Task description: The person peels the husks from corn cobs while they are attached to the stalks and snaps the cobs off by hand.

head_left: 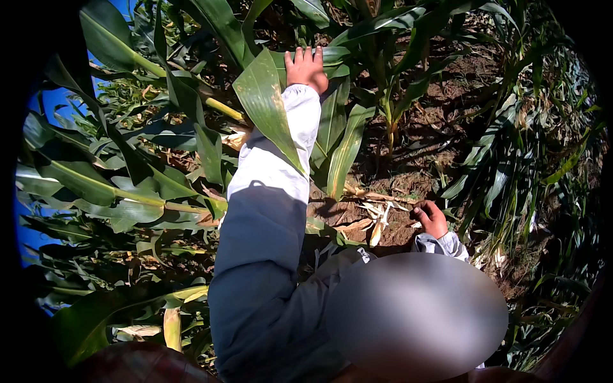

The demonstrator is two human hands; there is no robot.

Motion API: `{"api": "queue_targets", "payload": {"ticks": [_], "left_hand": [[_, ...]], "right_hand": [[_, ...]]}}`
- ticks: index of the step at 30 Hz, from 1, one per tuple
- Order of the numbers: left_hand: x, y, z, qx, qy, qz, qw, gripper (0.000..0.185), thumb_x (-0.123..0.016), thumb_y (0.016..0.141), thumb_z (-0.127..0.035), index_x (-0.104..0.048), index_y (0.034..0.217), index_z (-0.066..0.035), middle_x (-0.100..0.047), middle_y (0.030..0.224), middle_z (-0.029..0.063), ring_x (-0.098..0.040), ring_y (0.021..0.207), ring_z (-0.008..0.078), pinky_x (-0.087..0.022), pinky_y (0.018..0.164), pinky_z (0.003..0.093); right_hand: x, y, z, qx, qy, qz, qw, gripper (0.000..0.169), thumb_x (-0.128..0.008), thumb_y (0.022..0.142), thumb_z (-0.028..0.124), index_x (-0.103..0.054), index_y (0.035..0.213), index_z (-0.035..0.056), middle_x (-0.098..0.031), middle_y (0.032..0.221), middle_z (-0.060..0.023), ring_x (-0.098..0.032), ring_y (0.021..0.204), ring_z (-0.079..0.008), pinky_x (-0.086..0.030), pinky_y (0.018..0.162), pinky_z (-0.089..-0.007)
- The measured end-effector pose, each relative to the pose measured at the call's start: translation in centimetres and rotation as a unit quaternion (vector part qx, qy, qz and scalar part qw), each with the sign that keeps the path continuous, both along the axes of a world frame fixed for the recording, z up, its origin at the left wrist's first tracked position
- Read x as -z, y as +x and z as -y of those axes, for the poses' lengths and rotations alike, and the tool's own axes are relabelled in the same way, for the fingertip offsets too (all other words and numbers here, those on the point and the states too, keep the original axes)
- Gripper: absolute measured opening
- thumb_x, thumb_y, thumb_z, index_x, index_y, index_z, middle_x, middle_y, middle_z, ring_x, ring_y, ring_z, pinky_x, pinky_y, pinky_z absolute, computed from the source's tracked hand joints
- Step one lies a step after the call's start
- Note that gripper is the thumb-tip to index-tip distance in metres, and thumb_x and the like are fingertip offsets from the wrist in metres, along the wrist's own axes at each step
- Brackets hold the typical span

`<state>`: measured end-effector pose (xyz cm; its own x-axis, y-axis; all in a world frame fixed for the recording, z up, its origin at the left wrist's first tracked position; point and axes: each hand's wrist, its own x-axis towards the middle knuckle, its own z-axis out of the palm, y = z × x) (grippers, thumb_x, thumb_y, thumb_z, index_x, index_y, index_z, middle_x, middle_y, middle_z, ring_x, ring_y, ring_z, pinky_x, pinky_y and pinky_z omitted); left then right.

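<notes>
My left hand [306, 72] reaches far forward, its fingers spread over a broad green maize leaf [335, 55]. Another maize leaf [266, 95], with a browned patch, hangs across my left forearm in its white sleeve [268, 163]. Lower and to the right, my right hand [432, 220] has its fingers curled. Whether anything is inside them is hidden. Beside it, pale dry husks [378, 222] lie on the brown soil [402, 184].
An upright-leaved maize plant [390, 115] grows from the soil beyond my hands. Dense maize plants [124, 191] crowd the left, with a pale ear [172, 330] low down. Long drooping leaves [507, 177] line the right. A blurred oval [416, 316] covers the lower middle.
</notes>
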<state>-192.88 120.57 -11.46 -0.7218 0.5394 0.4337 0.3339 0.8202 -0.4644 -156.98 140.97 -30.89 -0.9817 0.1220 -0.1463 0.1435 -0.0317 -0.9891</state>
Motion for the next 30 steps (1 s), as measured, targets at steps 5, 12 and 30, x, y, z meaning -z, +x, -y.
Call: {"api": "queue_targets", "payload": {"ticks": [5, 12, 30], "left_hand": [[-5.4, -1.3, 7.0, -0.366, -0.053, 0.295, 0.881, 0.072, -0.041, 0.075, -0.066, -0.048, 0.123, -0.012, -0.052, 0.121, 0.0108, -0.047, 0.113, 0.0234, -0.022, 0.099, 0.0417], [-0.2, -1.1, 13.0, -0.191, 0.214, 0.429, 0.857, 0.066, -0.060, 0.075, -0.046, -0.047, 0.120, 0.000, -0.052, 0.116, 0.0215, -0.050, 0.108, 0.0319, -0.035, 0.094, 0.0361], [-8.1, -12.2, -25.4, 0.265, 0.554, 0.203, 0.763, 0.055, -0.056, 0.081, -0.020, -0.034, 0.124, 0.006, -0.044, 0.121, 0.0222, -0.045, 0.110, 0.0312, -0.033, 0.095, 0.0336]], "right_hand": [[0.5, -2.4, -6.7, 0.017, -0.028, 0.001, 0.999, 0.013, -0.055, 0.085, 0.010, -0.052, 0.086, -0.0028, -0.059, 0.073, -0.0058, -0.055, 0.068, -0.0113, -0.045, 0.065, -0.0249], [-3.2, -6.9, -10.3, -0.048, -0.014, -0.012, 0.999, 0.013, -0.054, 0.085, 0.010, -0.053, 0.089, -0.0025, -0.058, 0.075, -0.0057, -0.054, 0.070, -0.0112, -0.044, 0.066, -0.0252], [-14.8, -21.5, -16.2, -0.091, 0.138, -0.205, 0.965, 0.014, -0.055, 0.083, 0.011, -0.056, 0.092, 0.0004, -0.058, 0.073, -0.0074, -0.054, 0.067, -0.0128, -0.044, 0.064, -0.0256]]}}
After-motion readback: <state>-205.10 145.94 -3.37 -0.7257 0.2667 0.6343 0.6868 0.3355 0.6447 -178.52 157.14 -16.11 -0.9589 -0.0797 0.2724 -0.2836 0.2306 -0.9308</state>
